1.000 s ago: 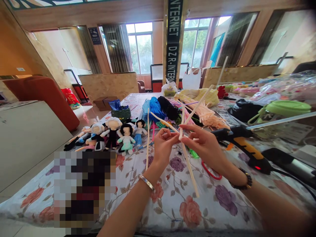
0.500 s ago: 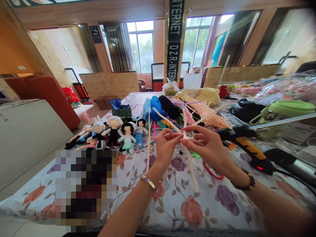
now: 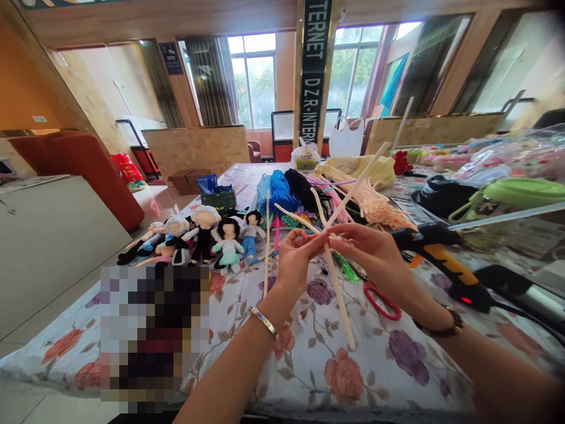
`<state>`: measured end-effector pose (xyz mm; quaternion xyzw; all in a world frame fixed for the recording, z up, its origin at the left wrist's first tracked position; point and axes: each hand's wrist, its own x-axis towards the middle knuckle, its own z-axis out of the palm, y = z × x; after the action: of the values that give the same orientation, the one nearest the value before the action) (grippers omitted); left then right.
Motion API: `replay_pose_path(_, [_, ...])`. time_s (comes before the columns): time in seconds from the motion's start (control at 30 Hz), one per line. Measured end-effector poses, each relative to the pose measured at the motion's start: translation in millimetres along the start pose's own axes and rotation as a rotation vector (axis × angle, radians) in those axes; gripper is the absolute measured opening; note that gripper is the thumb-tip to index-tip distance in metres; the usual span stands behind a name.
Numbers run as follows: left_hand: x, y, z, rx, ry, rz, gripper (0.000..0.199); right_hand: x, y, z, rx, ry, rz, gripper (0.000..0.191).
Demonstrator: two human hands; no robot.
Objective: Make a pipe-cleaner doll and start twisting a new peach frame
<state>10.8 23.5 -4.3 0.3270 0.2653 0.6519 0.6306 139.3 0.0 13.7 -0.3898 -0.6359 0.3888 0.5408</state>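
Both hands meet over the middle of the table, pinching cream pipe cleaners where they cross. My left hand grips the crossing from the left with thumb and fingertips. From the other side, my right hand pinches at the same spot; its fingertips partly hide the joint. Fuzzy ends stick out up-left, up-right and down toward me. A single cream pipe cleaner lies apart, left of my left hand. Red-handled scissors rest under my right hand, beside a green plastic wrapper.
Several small dolls lie at the left, before a dark green basket. Bundles of blue and peach pipe cleaners are heaped behind my hands. A glue gun with a lit red light lies at the right, near a green-lidded container.
My right fingers have closed in toward the crossing. One pipe cleaner end now points more steeply up and right, and more of the red scissors and green wrapper shows.
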Motion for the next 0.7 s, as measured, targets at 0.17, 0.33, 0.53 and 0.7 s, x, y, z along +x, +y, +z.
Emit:
replay_pose_path(0.17, [-1, 0, 0.1, -0.008, -0.007, -0.021, 0.033, 4, 0, -2, 0.090, 0.030, 0.090, 0.022])
replay_pose_path(0.33, [0, 0, -1.2, -0.014, -0.005, -0.050, 0.035, 3, -1, -6, 0.093, -0.025, 0.120, 0.020])
replay_pose_path(0.53, [0, -1, -3.1, -0.026, -0.035, -0.086, 0.037, 3, -1, -11, 0.085, -0.054, 0.130, 0.017])
replay_pose_path(0.7, [0, 0, -2.5, -0.019, -0.022, -0.116, 0.037, 5, -2, -12, 0.098, -0.048, 0.175, 0.016])
